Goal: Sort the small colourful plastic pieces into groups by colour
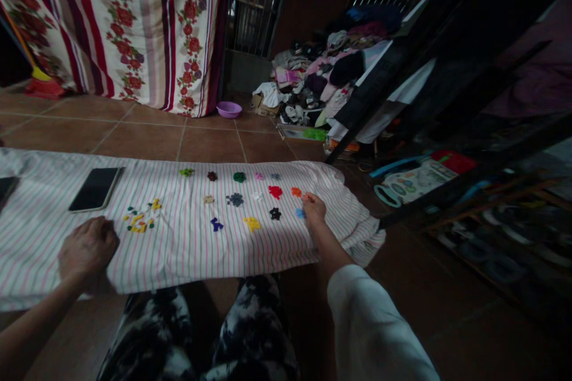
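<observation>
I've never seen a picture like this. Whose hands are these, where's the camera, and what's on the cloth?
No machine here: these are a person's bare hands, filmed by a camera worn on their head, looking forward and down. On the striped cloth lie small single-colour piles, plus a mixed scatter near a phone. The left hand is beside that scatter. The right hand is by the orange pile and light-blue pile; whether it holds anything is unclear.

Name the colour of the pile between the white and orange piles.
The pile is red, shown in the head view.
</observation>
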{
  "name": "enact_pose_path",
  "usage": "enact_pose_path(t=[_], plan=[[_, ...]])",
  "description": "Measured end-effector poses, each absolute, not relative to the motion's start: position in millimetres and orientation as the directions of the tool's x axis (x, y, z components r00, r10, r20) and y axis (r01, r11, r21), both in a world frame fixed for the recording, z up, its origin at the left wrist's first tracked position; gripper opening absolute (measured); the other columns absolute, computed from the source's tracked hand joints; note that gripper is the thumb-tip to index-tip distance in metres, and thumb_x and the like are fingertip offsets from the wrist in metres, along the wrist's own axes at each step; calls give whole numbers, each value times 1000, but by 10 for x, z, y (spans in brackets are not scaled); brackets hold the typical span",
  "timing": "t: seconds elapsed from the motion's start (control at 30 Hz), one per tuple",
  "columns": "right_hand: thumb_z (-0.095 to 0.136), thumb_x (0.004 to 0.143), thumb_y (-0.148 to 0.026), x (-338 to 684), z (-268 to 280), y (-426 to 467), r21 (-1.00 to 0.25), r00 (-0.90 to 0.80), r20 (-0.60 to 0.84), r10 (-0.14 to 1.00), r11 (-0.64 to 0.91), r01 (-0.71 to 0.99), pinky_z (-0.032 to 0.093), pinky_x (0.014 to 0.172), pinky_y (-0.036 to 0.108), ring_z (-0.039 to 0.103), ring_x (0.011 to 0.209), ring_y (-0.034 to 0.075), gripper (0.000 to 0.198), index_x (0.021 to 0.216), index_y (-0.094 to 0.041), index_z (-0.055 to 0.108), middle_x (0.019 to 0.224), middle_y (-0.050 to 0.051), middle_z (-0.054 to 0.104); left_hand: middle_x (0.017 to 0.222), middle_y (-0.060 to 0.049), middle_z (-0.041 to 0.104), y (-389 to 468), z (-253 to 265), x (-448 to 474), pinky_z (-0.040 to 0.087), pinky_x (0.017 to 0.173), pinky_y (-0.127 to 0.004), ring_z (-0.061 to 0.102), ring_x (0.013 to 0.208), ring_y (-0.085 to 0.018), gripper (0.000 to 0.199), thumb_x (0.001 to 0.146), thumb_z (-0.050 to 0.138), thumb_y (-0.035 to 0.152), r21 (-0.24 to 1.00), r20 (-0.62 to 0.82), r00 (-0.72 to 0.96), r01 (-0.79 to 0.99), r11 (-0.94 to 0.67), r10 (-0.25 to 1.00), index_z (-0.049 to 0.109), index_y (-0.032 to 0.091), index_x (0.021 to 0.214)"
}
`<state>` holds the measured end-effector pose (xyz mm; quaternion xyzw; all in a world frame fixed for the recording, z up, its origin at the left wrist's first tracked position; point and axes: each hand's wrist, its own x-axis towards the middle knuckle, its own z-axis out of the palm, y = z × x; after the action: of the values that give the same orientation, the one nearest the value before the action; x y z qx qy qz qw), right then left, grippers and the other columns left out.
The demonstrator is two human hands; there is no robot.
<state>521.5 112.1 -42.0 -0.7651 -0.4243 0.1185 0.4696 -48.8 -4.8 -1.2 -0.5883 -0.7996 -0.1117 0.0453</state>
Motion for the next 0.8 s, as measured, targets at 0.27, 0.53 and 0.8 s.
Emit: enact_pose_path(t=[0.27, 0.53, 0.8], plan=[[50, 68, -21, 5317, -389, 1256, -838, 634, 110, 766, -271, 473, 49, 91, 35, 66, 97, 22, 38, 100, -15, 70, 98, 9, 72, 112, -14, 64, -24, -51, -514, 47, 91, -41, 59, 104, -28, 37, 86, 27, 35, 133, 218, -319, 946, 296, 922, 58, 16, 95], [49, 66, -13, 5270, -406, 1313, -859, 570, 79, 818, -235, 456, 50, 91, 31, 66, 99, 20, 41, 103, -14, 68, 104, 9, 71, 114, -13, 65, -19, -134, -543, 49, 91, -42, 60, 105, -28, 39, 85, 27, 38, 126, 298, -317, 948, 292, 900, 58, 18, 96], [43, 58, -6, 5325, -374, 1287, -886, 574, 61, 817, -220, 408, 49, 92, 29, 66, 99, 18, 51, 103, -11, 66, 105, 11, 70, 110, -13, 66, -5, -154, -546, 49, 88, -42, 61, 101, -28, 40, 85, 29, 39, 119, 316, -329, 944, 306, 890, 58, 16, 101]])
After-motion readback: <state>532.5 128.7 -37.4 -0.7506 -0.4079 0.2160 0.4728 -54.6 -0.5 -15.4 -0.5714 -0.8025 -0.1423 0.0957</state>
